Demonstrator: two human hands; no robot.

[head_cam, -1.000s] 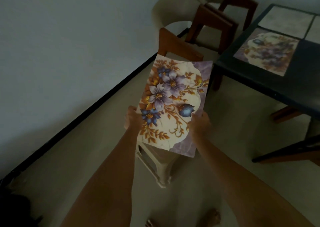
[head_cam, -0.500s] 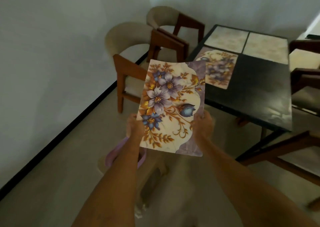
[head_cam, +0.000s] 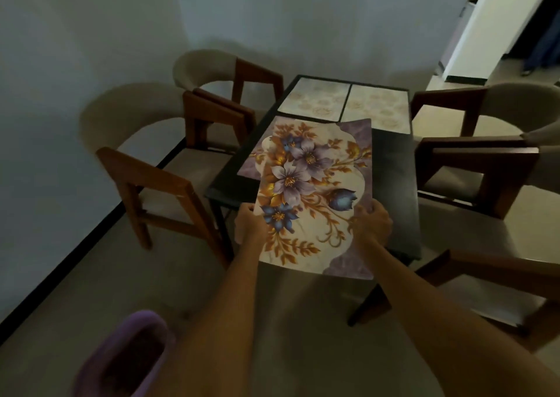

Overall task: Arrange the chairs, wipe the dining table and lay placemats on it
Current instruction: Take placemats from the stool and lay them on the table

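I hold a floral placemat (head_cam: 315,196) in the air over the near end of the dark dining table (head_cam: 394,184). My left hand (head_cam: 250,225) grips its left edge and my right hand (head_cam: 372,225) grips its right edge. Another floral placemat (head_cam: 253,161) lies on the table's left side, mostly hidden behind the held one. Two pale patterned placemats (head_cam: 315,99) (head_cam: 378,108) lie side by side at the table's far end.
Two wooden chairs with beige backs, a near chair (head_cam: 145,166) and a far chair (head_cam: 224,84), stand left of the table by the wall. More chairs (head_cam: 478,160) stand on the right. A purple basin (head_cam: 127,357) sits low at the bottom left. A doorway (head_cam: 515,26) opens at the far right.
The view has swung right to face the table's short end. The held placemat has moved from beside the table to above its near end, both hands keeping their grip.
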